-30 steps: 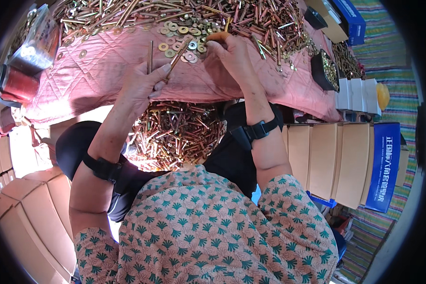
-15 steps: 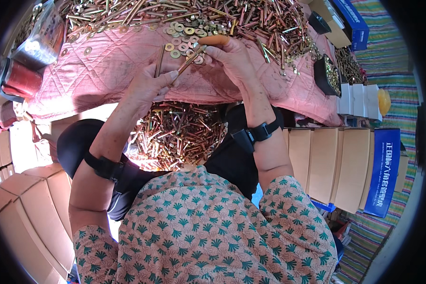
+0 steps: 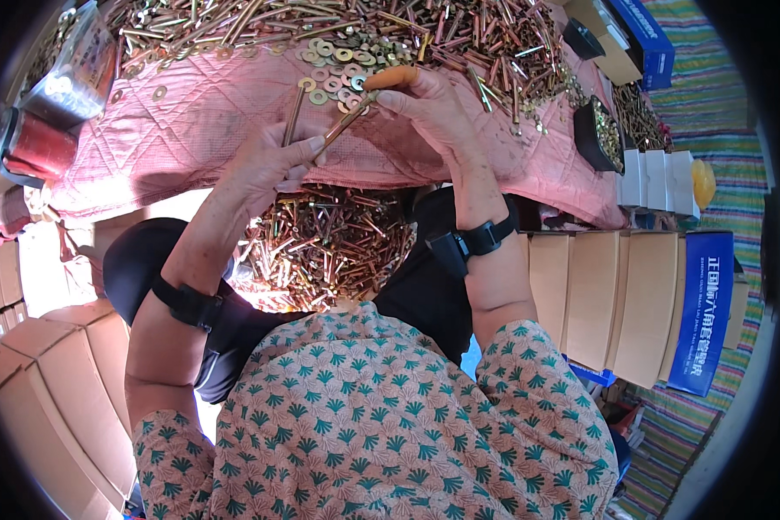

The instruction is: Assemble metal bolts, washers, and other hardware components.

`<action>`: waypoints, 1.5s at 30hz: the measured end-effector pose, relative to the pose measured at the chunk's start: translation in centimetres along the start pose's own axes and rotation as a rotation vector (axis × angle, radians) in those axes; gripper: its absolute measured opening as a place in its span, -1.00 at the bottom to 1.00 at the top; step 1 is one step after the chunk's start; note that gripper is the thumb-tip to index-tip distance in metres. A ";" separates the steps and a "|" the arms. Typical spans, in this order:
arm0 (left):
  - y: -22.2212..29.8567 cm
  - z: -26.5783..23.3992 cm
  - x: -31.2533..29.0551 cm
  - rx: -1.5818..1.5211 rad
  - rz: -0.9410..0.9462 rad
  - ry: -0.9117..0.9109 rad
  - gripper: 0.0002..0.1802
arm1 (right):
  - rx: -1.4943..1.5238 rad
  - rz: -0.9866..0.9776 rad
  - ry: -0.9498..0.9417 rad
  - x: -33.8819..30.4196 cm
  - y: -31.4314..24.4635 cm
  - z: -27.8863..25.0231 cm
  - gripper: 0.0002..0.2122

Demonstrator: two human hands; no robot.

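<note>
The left hand (image 3: pixel 273 160) is curling closed, its thumb pressing a slender coppery slanting metal rod (image 3: pixel 347 120) against the fingers, while a second straight coppery metal rod (image 3: pixel 294 114) is standing up out of the same grip; the right hand (image 3: pixel 435 113) is pinching at the slanting rod's upper end with thumb and forefinger, the forefinger wearing a smooth orange finger cover (image 3: pixel 392 78); whether a small fitting is sitting between those fingertips, I cannot tell; both rods are hovering over the near half of a pink quilted cloth (image 3: pixel 191 121), inward from its near edge; beyond the slanting rod, flat round brassy and silvery washers (image 3: pixel 321 74) are lying loosely overlapped, and behind them a tangled heap of shiny coppery rods (image 3: pixel 494 52) is spreading toward the far edge; bare, wrinkled fabric is leaving open room from the left hand toward the left edge, and a smaller patch is opening between the right wrist and the near right corner; by the right edge, a black plastic bin (image 3: pixel 597 139) is holding small brassy pieces; below the near edge, a lower pile of coppery metal rods (image 3: pixel 334 247) is glinting.
</note>
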State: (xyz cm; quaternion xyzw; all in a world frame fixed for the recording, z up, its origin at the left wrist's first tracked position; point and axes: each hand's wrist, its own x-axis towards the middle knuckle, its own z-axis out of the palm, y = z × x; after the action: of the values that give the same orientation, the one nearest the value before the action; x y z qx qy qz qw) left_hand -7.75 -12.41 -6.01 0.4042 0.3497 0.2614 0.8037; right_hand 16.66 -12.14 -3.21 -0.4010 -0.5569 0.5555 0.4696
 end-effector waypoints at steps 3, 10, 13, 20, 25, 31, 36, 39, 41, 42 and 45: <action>-0.4 0.1 0.2 -0.050 0.009 -0.002 -0.79 | 0.099 0.050 -0.002 0.3 0.1 0.0 -0.80; -0.2 -0.1 0.2 0.025 0.037 -0.012 -0.76 | 0.116 0.070 -0.015 0.1 0.5 -0.2 -0.80; 0.1 -0.4 -0.2 -0.129 -0.051 -0.090 -0.76 | 0.064 -0.014 -0.013 0.1 0.1 0.5 -0.83; 0.1 0.1 0.0 -0.042 0.007 -0.044 -0.76 | 0.088 0.027 0.020 0.3 0.8 0.2 -0.81; 0.2 0.1 0.3 0.098 0.053 0.010 -0.69 | 0.160 0.040 0.016 0.5 0.8 0.8 -0.89; 0.0 0.1 0.1 0.034 0.036 0.074 -0.78 | -0.063 0.099 0.091 0.9 0.3 1.6 -0.91; 0.3 0.3 0.1 0.105 0.021 0.046 -0.68 | -0.257 0.084 0.166 0.8 1.6 0.6 -0.79; -0.1 -0.1 0.2 0.039 0.014 0.042 -0.68 | 0.028 0.141 0.087 0.4 0.4 1.1 -0.83; 0.0 -0.1 0.1 0.035 0.016 0.052 -0.68 | 0.006 0.132 0.067 0.2 0.5 0.6 -0.86; 0.1 0.0 0.1 0.035 0.016 0.050 -0.68 | -0.015 0.122 0.049 0.0 0.6 0.3 -0.88; 0.1 0.2 -0.1 0.105 -0.007 0.044 -0.70 | -0.513 0.105 0.111 0.6 1.7 -0.1 -0.89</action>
State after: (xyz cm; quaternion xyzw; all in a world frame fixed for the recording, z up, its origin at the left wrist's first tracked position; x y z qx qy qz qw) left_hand -7.70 -12.53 -5.83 0.4388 0.3819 0.2484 0.7746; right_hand 16.49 -11.47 -4.90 -0.5653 -0.6312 0.3969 0.3528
